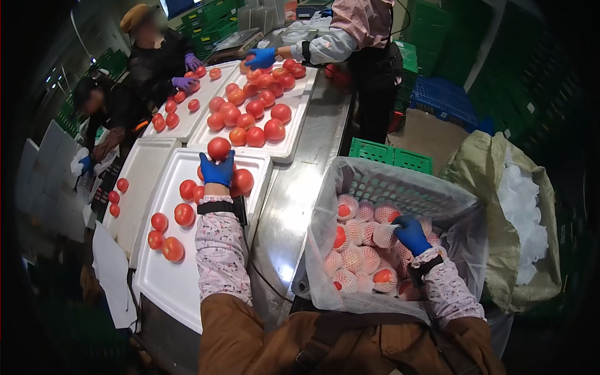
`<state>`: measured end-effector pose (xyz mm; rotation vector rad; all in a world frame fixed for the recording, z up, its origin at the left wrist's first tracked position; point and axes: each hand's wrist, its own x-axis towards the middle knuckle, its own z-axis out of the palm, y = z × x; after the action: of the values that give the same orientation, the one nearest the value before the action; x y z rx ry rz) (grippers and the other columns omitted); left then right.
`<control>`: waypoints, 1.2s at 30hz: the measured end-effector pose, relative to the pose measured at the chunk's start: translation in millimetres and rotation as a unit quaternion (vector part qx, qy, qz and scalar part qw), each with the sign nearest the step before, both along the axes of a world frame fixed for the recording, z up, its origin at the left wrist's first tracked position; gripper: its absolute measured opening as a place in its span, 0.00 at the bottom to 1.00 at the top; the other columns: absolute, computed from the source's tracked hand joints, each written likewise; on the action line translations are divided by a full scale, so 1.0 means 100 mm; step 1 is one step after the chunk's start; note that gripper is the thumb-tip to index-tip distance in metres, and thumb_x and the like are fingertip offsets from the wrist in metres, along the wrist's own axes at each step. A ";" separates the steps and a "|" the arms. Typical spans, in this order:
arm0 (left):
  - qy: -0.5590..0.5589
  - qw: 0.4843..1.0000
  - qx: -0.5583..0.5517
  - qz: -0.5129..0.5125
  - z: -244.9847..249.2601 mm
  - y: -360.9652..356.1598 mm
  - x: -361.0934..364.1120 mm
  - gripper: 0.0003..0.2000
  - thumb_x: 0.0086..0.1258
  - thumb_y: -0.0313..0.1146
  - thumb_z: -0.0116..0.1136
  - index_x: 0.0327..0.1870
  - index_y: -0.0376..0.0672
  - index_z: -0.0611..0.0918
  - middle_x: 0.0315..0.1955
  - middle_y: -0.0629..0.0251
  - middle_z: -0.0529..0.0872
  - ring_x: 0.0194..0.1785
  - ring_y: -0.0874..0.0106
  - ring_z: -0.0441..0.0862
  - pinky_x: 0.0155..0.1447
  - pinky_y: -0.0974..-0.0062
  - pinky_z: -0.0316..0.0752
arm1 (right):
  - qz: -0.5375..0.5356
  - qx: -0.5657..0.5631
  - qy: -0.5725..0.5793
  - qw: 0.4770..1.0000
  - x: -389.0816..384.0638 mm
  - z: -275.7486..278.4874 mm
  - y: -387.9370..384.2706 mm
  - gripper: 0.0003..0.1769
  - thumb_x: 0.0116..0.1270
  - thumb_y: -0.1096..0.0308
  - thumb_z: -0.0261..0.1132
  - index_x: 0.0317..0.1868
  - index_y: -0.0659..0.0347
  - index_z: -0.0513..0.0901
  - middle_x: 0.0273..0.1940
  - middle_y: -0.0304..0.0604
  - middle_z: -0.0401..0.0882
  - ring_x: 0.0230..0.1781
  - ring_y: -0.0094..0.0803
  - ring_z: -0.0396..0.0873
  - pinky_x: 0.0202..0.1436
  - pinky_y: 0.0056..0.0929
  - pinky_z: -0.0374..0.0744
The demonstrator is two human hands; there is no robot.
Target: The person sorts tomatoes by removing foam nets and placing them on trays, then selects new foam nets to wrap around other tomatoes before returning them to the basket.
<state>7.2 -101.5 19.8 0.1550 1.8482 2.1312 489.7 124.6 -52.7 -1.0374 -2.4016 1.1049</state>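
My left hand [217, 170], in a blue glove, is closed on a red tomato [219, 149] above the near white foam tray [165, 275]. More tomatoes [184, 214] lie in that tray, some beside and partly behind my wrist. On the right, my right hand [410, 234], also blue-gloved, has its fingers closed on a white foam net [385, 235] around a tomato. It is over a crate [406, 182] lined with translucent plastic, where several net-wrapped tomatoes [352, 256] are packed together.
Farther trays hold more tomatoes [255, 109]. A co-worker's blue-gloved hand [260, 59] is at the far tray; another person's purple-gloved hands [184, 82] are at the left. An open sack [465, 178] with white foam nets [522, 212] stands right of the crate. The metal table edge [334, 119] runs between.
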 end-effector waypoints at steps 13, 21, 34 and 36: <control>-0.174 0.857 0.134 -0.466 1.13 0.59 2.52 0.20 0.68 0.37 0.42 0.55 0.32 0.70 0.43 0.54 0.79 0.47 0.65 0.77 0.54 0.74 0.71 | 0.049 0.078 -0.332 0.939 0.08 0.00 -0.38 0.54 0.38 0.50 0.72 0.66 0.48 0.54 0.66 0.59 0.47 0.58 0.59 0.62 0.54 0.56 0.67; -0.268 0.778 0.169 -0.543 0.96 0.66 3.42 0.19 0.67 0.38 0.44 0.52 0.33 0.72 0.40 0.56 0.80 0.43 0.67 0.80 0.49 0.76 0.73 | 0.008 0.142 -0.316 0.938 0.28 -0.04 -0.38 0.55 0.37 0.54 0.73 0.66 0.51 0.52 0.61 0.53 0.58 0.50 0.50 0.71 0.47 0.45 0.74; -0.306 0.835 0.069 -0.452 0.29 0.92 3.33 0.15 0.65 0.37 0.45 0.47 0.40 0.77 0.37 0.62 0.80 0.37 0.73 0.80 0.41 0.83 0.74 | 0.009 0.161 -0.091 0.983 0.26 -0.33 -0.09 0.13 0.53 0.64 0.60 0.40 0.55 0.78 0.34 0.47 0.76 0.35 0.45 0.76 0.36 0.40 0.73; -0.322 0.834 0.050 -0.446 0.26 0.95 3.29 0.16 0.65 0.37 0.45 0.49 0.38 0.76 0.38 0.60 0.80 0.39 0.70 0.80 0.45 0.79 0.74 | 0.047 0.094 0.024 0.994 0.30 -0.28 -0.19 0.07 0.54 0.65 0.59 0.32 0.57 0.79 0.29 0.49 0.78 0.33 0.47 0.76 0.37 0.39 0.73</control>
<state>335.9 -6.1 45.6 0.2280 0.9620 1.3529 520.1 105.9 -80.8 -0.8347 -2.4824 0.8998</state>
